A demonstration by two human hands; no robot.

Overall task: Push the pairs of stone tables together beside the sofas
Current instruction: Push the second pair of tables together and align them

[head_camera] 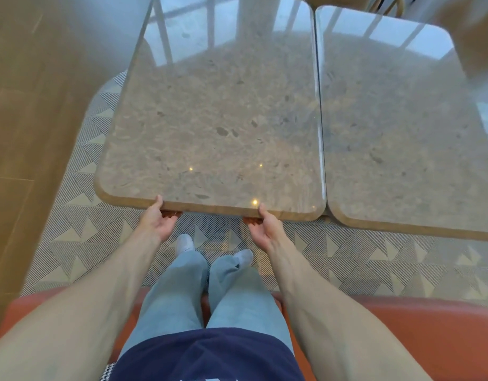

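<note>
Two beige speckled stone tables stand side by side in front of me. The left stone table [209, 119] has rounded corners, and its right edge runs along the right stone table [402, 133] with only a thin seam between them. My left hand [157, 218] grips the near edge of the left table, thumb on top and fingers underneath. Further right on that same edge, my right hand [262, 226] holds it the same way. An orange sofa [429, 334] is under and behind my legs.
A patterned rug [347, 254] with triangles lies under the tables. Wooden flooring [25, 119] runs along the left. My legs in light jeans and my feet [209, 251] stand between the sofa and the table. Chair legs show at the top right.
</note>
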